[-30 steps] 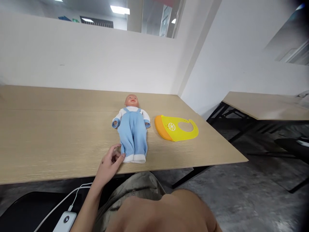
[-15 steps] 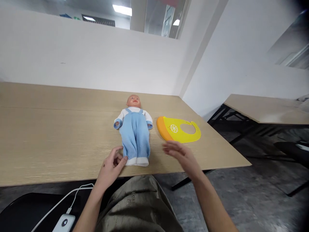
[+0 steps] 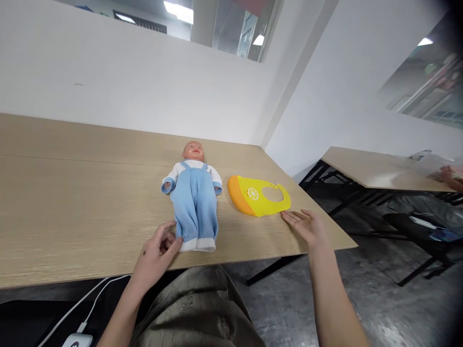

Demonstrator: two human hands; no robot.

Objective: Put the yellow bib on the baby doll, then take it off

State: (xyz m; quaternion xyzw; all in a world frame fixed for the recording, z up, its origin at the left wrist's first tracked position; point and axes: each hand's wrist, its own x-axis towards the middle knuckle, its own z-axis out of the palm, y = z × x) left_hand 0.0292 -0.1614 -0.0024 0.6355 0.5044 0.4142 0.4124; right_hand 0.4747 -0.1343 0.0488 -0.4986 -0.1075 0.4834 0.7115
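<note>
A baby doll (image 3: 195, 193) in light blue overalls and a white top lies face up on the table, feet toward me. Beside its lower leg rests my left hand (image 3: 157, 248), fingers loosely bent and apart, the thumb touching the trouser cuff without a grip. To the doll's right a yellow silicone bib (image 3: 267, 205) with an orange pocket and a white citrus-slice print lies flat. My right hand (image 3: 304, 225) is open, palm turned up, fingertips at the bib's near right edge; whether they touch it I cannot tell.
The wooden table (image 3: 90, 202) meets a white wall at the back. A white power bank (image 3: 77, 340) with a cable lies at lower left. Another table (image 3: 365, 168) stands to the right, with a person's hand (image 3: 450, 178) at its far end and a dark chair (image 3: 412, 231) nearby.
My right hand has moved right along the bib's near side and turned palm up. My left hand stays by the doll's leg. The camera view has shifted slightly right.
</note>
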